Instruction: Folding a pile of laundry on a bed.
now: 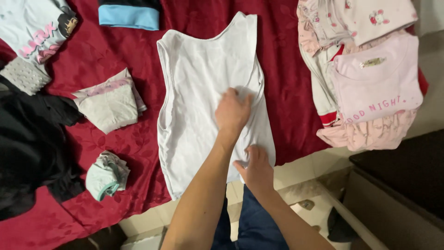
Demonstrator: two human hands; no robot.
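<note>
**Hands flat on a white top**

A red bedspread [115, 153] covered the bed, its edge above a pale tiled floor [296, 171]. A white sleeveless top [199, 83] lay spread at its middle. The left hand [232, 111] pressed it, fingers loosely curled, grasping nothing. The right hand [256, 169] rested at the hem, fingers flat.

Home bedroom: bed [286, 92] with dark red floral cover, household clothes sorted on it in piles [370, 78], tiled floor [300, 171] beside.
</note>
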